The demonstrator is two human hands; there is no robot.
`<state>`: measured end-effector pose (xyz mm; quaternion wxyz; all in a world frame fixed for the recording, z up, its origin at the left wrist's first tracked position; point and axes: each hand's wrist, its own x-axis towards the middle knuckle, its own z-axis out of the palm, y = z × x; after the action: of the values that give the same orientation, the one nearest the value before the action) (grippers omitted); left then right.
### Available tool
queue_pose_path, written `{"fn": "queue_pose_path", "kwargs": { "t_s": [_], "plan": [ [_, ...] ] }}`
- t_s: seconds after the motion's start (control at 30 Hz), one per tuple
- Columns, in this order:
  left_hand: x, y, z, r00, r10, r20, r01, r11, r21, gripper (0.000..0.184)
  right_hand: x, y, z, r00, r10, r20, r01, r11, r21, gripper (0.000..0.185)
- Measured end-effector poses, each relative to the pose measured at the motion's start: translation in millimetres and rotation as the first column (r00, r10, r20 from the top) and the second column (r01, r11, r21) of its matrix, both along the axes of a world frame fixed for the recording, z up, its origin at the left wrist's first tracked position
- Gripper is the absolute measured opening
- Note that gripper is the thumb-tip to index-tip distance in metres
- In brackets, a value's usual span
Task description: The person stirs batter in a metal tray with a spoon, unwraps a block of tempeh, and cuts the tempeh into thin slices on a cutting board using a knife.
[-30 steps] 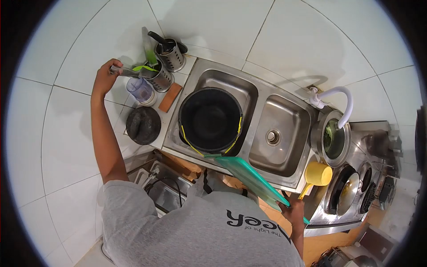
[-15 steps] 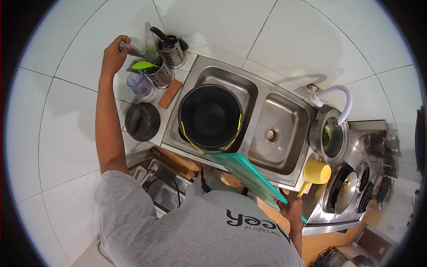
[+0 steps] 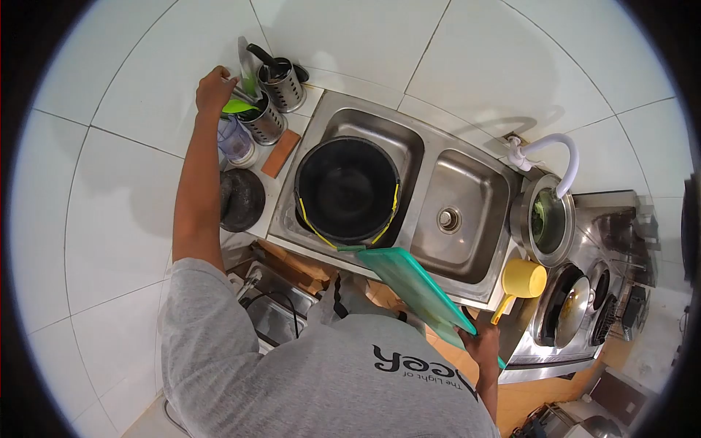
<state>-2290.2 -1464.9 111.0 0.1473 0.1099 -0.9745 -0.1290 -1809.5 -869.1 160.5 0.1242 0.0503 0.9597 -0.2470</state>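
At the upper left, my left hand [image 3: 217, 89] has its fingers closed at a steel-handled knife [image 3: 243, 95], whose lower part is hidden in a perforated steel utensil holder [image 3: 269, 127]. A bright green utensil [image 3: 237, 106] leans out of the same holder. Behind it, a second holder [image 3: 285, 90] contains a black-handled utensil [image 3: 260, 54]. My right hand [image 3: 482, 343], at lower right, grips the lower end of a green cutting board [image 3: 416, 288]. The board slants along the front edge of the sink, its upper end close to the bucket.
A black bucket [image 3: 347, 188] with a yellow handle stands in the left basin of the steel sink [image 3: 467, 212]. A stone mortar [image 3: 242, 200], clear plastic cup [image 3: 237, 142] and brown block [image 3: 280, 153] sit left. Right are a yellow dipper [image 3: 523, 279], a pot [image 3: 523, 219] and a stove [image 3: 540, 354].
My left hand has moved right and slightly down with the knife, closer to the utensil holder. My right hand and the cutting board have hardly moved.
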Motion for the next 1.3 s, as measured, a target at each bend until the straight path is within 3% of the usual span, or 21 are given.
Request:
{"fn": "queue_pose_path", "kwargs": {
  "t_s": [0.1,0.2,0.23,0.33,0.43,0.5,0.7,0.8,0.87,0.93,1.0,1.07,1.17,1.27,1.3],
  "plan": [
    [-10,26,2,0.995,0.084,-0.058,-0.095,0.969,-0.23,0.044,2,-2,-3,1.0,-0.023,0.015,0.023,1.0,0.006,0.018],
    [-38,46,-2,0.929,-0.293,-0.224,0.159,0.866,-0.474,0.053,3,-2,-7,1.0,-0.016,0.006,0.016,1.0,0.01,0.019],
    [-49,54,-5,0.923,-0.343,-0.175,0.173,0.775,-0.608,0.051,3,-3,-6,0.999,-0.015,0.032,0.014,1.0,0.01,0.019],
    [-71,63,-11,0.965,-0.242,0.101,0.233,0.614,-0.754,0.035,-3,-4,-4,0.997,-0.017,0.075,0.017,1.0,0.002,0.019],
    [-94,64,-1,0.956,-0.182,0.23,0.293,0.57,-0.768,0.017,0,-5,-3,0.997,-0.029,0.075,0.03,0.999,-0.014,0.019],
    [-94,68,12,0.94,-0.161,0.301,0.339,0.536,-0.773,0.017,6,2,-11,0.996,-0.044,0.073,0.047,0.998,-0.03,0.018],
    [-57,69,116,0.914,-0.378,0.15,0.288,0.341,-0.895,0.019,20,24,-9,0.993,-0.068,0.091,0.076,0.993,-0.089,0.017],
    [-5,64,181,0.909,-0.416,0.039,0.194,0.338,-0.921,0.02,31,43,-9,0.998,-0.036,0.045,0.041,0.993,-0.108,0.017],
    [53,68,221,0.965,-0.262,0.024,0.151,0.478,-0.865,0.024,42,63,-15,1.0,-0.027,0.01,0.028,0.993,-0.118,0.018],
    [112,50,246,0.987,-0.162,-0.019,0.122,0.809,-0.575,0.03,53,87,-16,0.999,0.006,-0.039,-0.012,0.989,-0.144,0.018],
    [185,19,260,0.966,-0.245,-0.077,0.184,0.869,-0.458,0.04,65,113,-19,0.998,0.03,-0.056,-0.039,0.985,-0.166,0.019],
    [283,32,265,0.988,-0.062,-0.141,0.055,0.997,-0.053,0.044,81,139,-23,0.998,0.044,-0.034,-0.049,0.983,-0.179,0.02],
    [436,108,253,0.966,0.144,-0.213,-0.058,0.929,0.366,0.041,107,187,-41,0.99,0.075,-0.117,-0.096,0.978,-0.187,0.022],
    [553,159,198,0.935,0.278,-0.221,-0.039,0.7,0.713,0.037,127,225,-39,0.98,0.108,-0.166,-0.14,0.971,-0.192,0.026],
    [585,187,184,0.921,0.35,-0.174,-0.083,0.61,0.788,0.036,133,231,-33,0.989,0.084,-0.124,-0.115,0.956,-0.27,0.026]
  ]
}}
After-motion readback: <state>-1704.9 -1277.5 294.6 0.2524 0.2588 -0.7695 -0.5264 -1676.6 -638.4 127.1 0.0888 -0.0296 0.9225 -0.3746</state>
